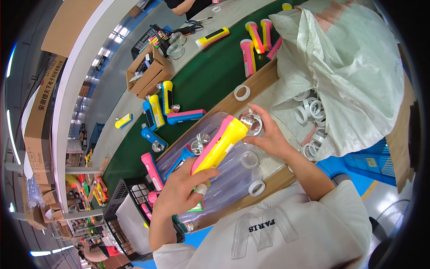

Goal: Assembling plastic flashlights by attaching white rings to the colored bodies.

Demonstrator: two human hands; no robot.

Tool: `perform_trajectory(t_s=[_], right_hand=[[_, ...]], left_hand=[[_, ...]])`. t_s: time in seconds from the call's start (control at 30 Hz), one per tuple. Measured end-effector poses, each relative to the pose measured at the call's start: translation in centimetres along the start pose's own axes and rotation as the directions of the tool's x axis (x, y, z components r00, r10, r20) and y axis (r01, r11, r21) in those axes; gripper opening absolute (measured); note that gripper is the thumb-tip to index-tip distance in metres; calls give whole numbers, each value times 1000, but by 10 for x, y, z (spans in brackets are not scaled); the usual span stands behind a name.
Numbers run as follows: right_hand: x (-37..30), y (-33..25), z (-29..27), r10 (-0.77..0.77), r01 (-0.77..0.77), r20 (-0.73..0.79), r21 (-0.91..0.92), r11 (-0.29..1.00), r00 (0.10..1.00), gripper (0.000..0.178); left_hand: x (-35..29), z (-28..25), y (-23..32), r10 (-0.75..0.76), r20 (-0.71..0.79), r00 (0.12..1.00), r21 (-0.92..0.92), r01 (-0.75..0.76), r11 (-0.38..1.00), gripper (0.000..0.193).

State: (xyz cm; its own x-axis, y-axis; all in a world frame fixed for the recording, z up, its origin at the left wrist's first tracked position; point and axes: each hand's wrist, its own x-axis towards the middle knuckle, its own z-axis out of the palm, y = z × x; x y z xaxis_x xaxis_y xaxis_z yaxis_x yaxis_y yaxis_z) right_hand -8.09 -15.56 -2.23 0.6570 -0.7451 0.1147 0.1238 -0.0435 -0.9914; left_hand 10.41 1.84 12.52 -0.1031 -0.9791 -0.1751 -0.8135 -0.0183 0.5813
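Note:
My left hand (181, 186) is wrapped round the body of a yellow and pink flashlight (221, 143), tilted with its wide head up and to the right. At that head, my right hand (271, 136) pinches a shiny, clear round lens piece (253, 124) between thumb and fingers. Whether the piece touches the head I cannot tell. Below lies a tray lined with clear plastic (228, 184). On it are a blue flashlight (181, 159), silver reflectors (197, 147) and a clear round cup (249, 159). White rings (256, 188) lie on the tray's wooden edges.
A white woven sack (349, 85) with several white rings (316, 107) stands at the right. Beyond the tray, a green belt (215, 87) carries several flashlights (248, 58). At the left are a black crate (121, 215) and a cardboard box (152, 71). Another person's arm (183, 6) shows at the top.

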Motion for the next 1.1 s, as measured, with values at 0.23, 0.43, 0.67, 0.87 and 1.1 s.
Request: perform_trajectory(t_s=[0.23, 0.43, 0.67, 0.87, 1.1], right_hand=[[1, 17, -9, -200, 223, 114, -250, 942, 973, 69], [-6, -19, -17, -382, 525, 375, -440, 729, 844, 70], [-11, -48, -20, -259, 476, 572, -268, 838, 778, 81], [-36, -68, 8, -700, 791, 452, -21, 612, 553, 51], [2, 2, 12, 296, -360, 213, 411, 837, 931, 43]], left_hand=[[-3, -6, 14, 98, 53, 994, 352, -110, 930, 55], [4, -3, -3, 0, -105, 994, 42, 4, 999, 63], [-3, 18, -18, 2, -66, 998, -213, -16, 977, 58], [-20, 45, -21, -17, 48, 999, -604, 43, 796, 58], [25, 66, -12, 242, -246, 939, 518, -83, 851, 62]])
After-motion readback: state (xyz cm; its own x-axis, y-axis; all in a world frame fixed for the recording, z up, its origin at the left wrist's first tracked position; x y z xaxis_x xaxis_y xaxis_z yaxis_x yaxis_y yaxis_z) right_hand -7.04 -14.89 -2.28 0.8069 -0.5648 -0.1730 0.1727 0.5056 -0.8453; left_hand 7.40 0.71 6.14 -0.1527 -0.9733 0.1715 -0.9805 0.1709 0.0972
